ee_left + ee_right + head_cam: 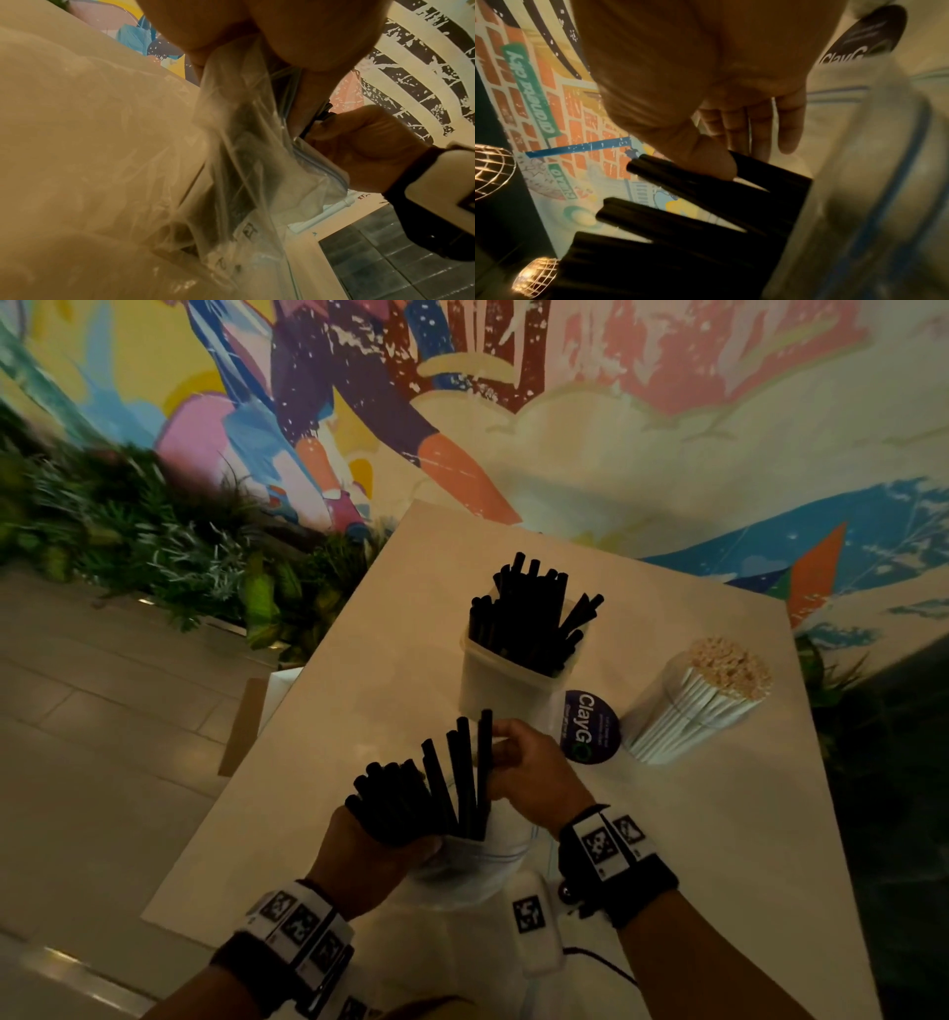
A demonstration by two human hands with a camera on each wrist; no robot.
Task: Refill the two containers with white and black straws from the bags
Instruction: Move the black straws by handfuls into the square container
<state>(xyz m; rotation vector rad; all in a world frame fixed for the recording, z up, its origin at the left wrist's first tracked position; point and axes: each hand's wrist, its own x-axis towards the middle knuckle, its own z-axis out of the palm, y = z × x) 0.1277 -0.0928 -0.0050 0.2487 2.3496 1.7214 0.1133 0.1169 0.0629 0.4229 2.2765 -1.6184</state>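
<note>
A clear zip bag [477, 860] [244, 162] [872, 182] of black straws [400, 803] stands near the table's front. My left hand [385, 850] [257, 30] grips it round the bundle from the left. With my right hand [506, 757] [372, 146] [718, 132] I pinch a few black straws [470, 762] [706, 213] that stick up higher than the rest. Behind, a translucent container [506, 690] holds several black straws. To its right, a clear container [683, 711] is packed with white straws.
A round dark ClayGo sticker [588, 726] lies between the containers. A white tagged device [531, 927] with a cable sits by my right wrist. The white table [359, 660] ends at the left above a tiled floor. Plants and a painted wall stand behind.
</note>
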